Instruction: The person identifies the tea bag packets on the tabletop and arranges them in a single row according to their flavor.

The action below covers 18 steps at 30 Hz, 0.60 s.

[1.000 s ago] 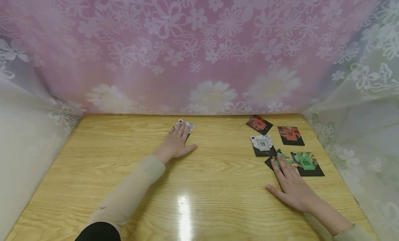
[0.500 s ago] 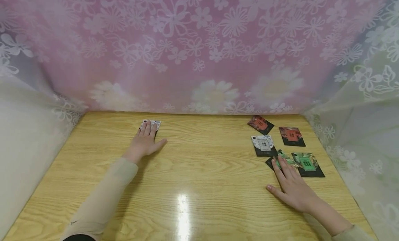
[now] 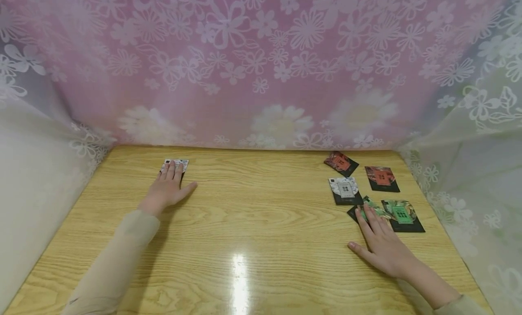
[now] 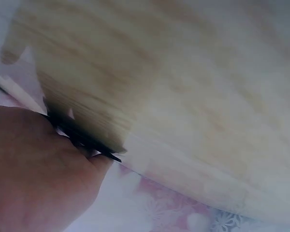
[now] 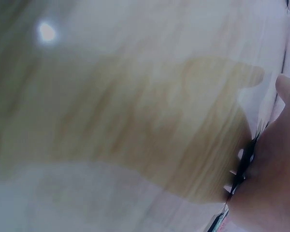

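Toward the far left of the table, my left hand (image 3: 167, 188) lies flat with straight fingers over a white-and-black packet (image 3: 185, 163), covering most of it. The left wrist view shows the dark edge of that packet (image 4: 87, 139) under the fingers. At the right, my right hand (image 3: 385, 249) rests its straight fingers on a green-and-black packet (image 3: 382, 211), partly hidden beneath them. Another green packet (image 3: 403, 215) lies just to its right. A second white-and-black packet (image 3: 345, 190) lies just behind those fingertips.
Two red-and-black packets, one tilted near the back edge (image 3: 340, 163) and one further right (image 3: 382, 178), lie flat. A pink floral curtain (image 3: 261, 70) hangs along the back of the wooden table (image 3: 261, 215). Pale floral cloth (image 3: 469, 192) hangs on the right side.
My left hand has slid the white packet leftward along the back of the table, from near the middle to the far left. The right hand has stayed in place on the green packet.
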Available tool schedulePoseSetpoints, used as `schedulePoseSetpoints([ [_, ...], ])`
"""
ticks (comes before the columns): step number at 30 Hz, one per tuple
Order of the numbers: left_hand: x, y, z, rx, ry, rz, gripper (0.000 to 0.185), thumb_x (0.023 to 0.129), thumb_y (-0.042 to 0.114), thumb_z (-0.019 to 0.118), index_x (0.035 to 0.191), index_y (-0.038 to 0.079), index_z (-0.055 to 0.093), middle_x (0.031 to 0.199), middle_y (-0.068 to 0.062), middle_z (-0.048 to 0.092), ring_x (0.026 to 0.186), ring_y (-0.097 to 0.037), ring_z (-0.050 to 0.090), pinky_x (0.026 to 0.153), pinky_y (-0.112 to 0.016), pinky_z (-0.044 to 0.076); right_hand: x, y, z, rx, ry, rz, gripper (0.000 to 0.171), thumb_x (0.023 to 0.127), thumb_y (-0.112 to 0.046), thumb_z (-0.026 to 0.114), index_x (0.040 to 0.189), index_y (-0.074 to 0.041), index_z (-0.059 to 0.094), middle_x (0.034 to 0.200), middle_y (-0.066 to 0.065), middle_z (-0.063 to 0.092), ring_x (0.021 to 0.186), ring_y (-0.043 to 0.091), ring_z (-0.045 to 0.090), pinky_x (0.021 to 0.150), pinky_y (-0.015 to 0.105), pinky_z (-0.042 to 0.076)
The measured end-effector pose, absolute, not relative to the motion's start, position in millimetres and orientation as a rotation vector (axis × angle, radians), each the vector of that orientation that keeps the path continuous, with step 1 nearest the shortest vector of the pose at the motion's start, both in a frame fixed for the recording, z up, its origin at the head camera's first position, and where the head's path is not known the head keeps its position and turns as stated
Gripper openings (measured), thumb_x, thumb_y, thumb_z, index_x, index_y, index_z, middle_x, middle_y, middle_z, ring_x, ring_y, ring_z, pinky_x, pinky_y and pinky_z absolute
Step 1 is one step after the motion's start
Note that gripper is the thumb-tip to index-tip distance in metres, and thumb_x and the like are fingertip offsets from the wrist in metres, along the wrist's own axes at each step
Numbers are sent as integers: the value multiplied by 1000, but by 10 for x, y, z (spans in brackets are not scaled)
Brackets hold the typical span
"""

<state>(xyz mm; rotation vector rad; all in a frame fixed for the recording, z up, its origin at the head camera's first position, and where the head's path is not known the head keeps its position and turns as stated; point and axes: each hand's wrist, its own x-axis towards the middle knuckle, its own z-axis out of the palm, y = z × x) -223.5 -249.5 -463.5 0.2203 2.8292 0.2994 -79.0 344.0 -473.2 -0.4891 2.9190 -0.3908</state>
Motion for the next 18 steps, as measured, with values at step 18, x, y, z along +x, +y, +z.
schedulePoseSetpoints([
  [18,-2119,-2810,-4628,195,2833,308,97,111,65,30,167,-10,2,171,-39,-8,160,-58,-5,132,-68,5,-802,3446,-4744,-499,2917,-401,95,108,-51,57,171,-4,5,177,28,-2,164,50,3,135,51,-14],
])
